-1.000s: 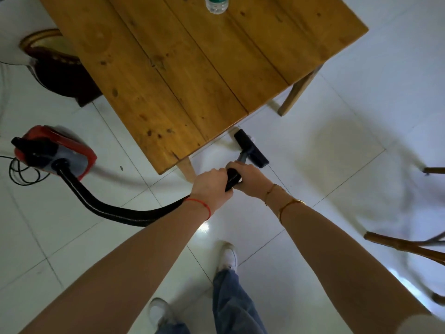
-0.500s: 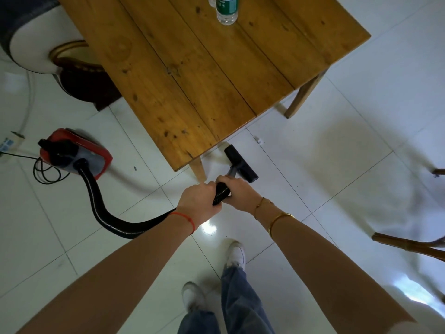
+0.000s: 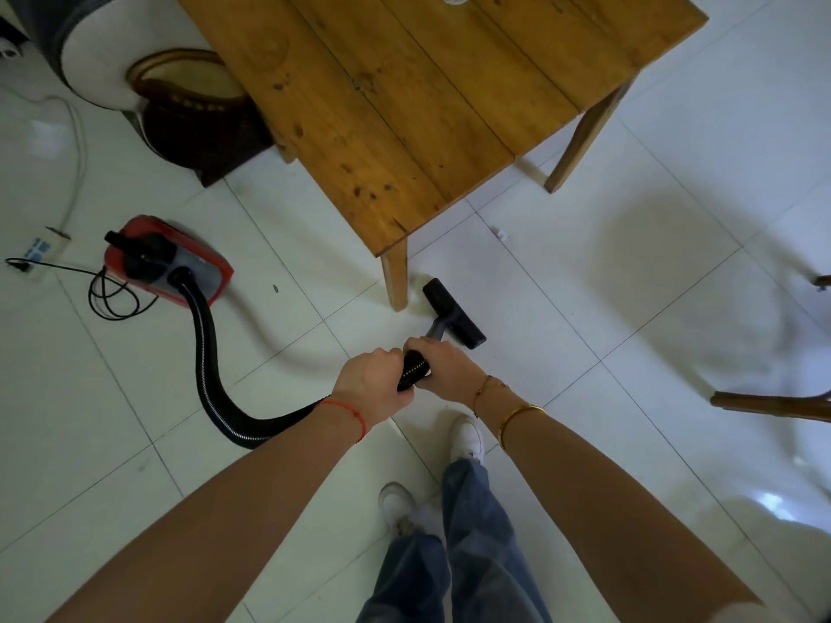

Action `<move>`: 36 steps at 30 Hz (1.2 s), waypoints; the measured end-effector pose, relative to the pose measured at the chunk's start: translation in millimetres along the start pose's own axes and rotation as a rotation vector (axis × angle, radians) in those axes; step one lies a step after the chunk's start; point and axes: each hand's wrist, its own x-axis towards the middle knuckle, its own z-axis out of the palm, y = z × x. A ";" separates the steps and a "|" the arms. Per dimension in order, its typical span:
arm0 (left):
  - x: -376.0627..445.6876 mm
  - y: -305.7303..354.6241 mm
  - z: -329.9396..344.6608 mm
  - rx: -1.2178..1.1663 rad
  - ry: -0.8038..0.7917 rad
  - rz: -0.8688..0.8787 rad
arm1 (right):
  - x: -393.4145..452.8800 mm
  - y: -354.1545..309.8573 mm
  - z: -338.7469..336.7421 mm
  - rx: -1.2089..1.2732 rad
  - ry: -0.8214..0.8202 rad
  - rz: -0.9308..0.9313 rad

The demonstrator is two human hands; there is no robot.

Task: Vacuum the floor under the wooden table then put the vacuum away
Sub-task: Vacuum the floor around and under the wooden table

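Both hands (image 3: 407, 377) on hose (image 3: 411, 370), nozzle (image 3: 454, 313) beside table leg (image 3: 395, 278)

Both forearms are bare, no sleeves. A thin red string bracelet (image 3: 348, 413) circles the left wrist. The right wrist carries a fine gold chain bracelet (image 3: 487, 388) and a plain gold bangle (image 3: 521, 415). Loose blue denim trousers (image 3: 472, 541) fall over white sneakers (image 3: 467, 436).

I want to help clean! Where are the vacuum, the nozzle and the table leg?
vacuum (image 3: 198, 267), head view, red body
nozzle (image 3: 454, 313), head view, black floor head
table leg (image 3: 396, 276), head view, near leg's middle
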 end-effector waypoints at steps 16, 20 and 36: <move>-15.6 5.9 16.9 0.082 0.019 0.003 | -12.4 7.2 29.5 0.022 0.073 -0.004; 15.8 31.7 7.9 0.060 0.045 -0.011 | -4.4 37.4 0.6 0.006 0.092 0.000; 175.8 147.6 -71.1 -0.009 0.172 -0.030 | 45.1 161.6 -180.7 -0.050 0.033 -0.046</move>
